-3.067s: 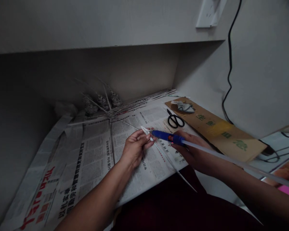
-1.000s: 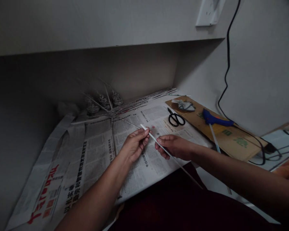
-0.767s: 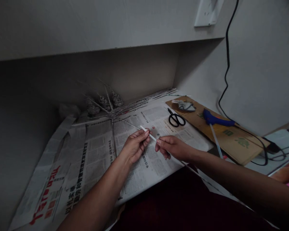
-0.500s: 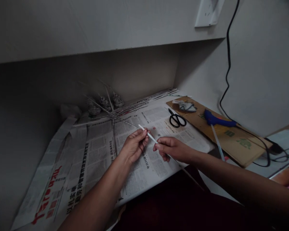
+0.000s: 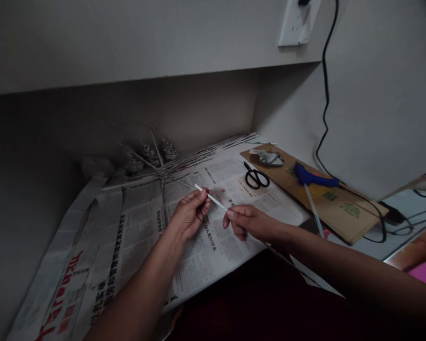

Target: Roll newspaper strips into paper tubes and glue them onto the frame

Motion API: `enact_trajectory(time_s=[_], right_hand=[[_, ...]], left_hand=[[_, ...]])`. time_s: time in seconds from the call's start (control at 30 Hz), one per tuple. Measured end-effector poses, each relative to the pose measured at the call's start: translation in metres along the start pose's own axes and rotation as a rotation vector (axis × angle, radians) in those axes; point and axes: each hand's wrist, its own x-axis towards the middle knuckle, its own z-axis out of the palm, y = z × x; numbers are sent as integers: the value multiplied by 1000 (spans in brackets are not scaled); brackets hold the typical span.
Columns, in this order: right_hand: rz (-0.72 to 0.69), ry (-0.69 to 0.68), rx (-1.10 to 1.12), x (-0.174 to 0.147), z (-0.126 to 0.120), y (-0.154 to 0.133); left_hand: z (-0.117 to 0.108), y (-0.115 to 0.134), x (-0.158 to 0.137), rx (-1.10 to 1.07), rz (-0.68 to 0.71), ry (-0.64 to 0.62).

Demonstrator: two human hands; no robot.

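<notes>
A thin white stick, apparently a rolled paper tube [image 5: 215,201], runs between my two hands above the newspaper [image 5: 142,237]. My left hand [image 5: 193,210] pinches it near its upper-left end, thumb on top. Farther down, my right hand [image 5: 246,220] has thumb and index finger closed on it. Beyond the right hand a thin length trails down past the table edge. Behind my left hand lies a bundle of long paper sticks [image 5: 213,154], joined at a woven crossing [image 5: 162,172] with other sticks spreading out.
Black-handled scissors [image 5: 256,177] lie right of the sticks. A blue glue gun [image 5: 314,177] with a glue stick rests on a cardboard sheet [image 5: 341,213], near a crumpled grey packet [image 5: 270,157]. Several cone-shaped woven pieces [image 5: 169,150] stand at the back. A black cord [image 5: 324,94] hangs down the wall.
The whole view has shifted slightly, so things sit a little farther left. Both hands keep hold of the paper tube, with almost the same grip.
</notes>
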Motion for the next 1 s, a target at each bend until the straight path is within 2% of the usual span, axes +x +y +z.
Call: enact_trajectory(time_s=[0.07,0.13,0.27,0.33,0.47,0.53,0.67,0.83,1.0], right_hand=[[47,-110,181,-1,0,0],[82,-180,246,-1,0,1],[64,-42,94,-2,1,3],[82,-42,174,-2,1,4],[169,-291,471,-2,-2,3],[181,-338,530,0,-4,2],[164,-279,456,5,-3,2],[60,-98,134,6,4,5],[61,-80,105,7,4,7]], left_hand=[[0,1,0,1,-2,-12],[0,2,0,-5,3,-8],[1,4,2,-37,57,44],[0,5,4,-51,88,55],[0,5,4,-45,102,11],[0,4,2,-37,109,-17],[1,3,-1,37,81,-74],[-3,5,6,36,97,25],[-4,4,7,27,127,63]])
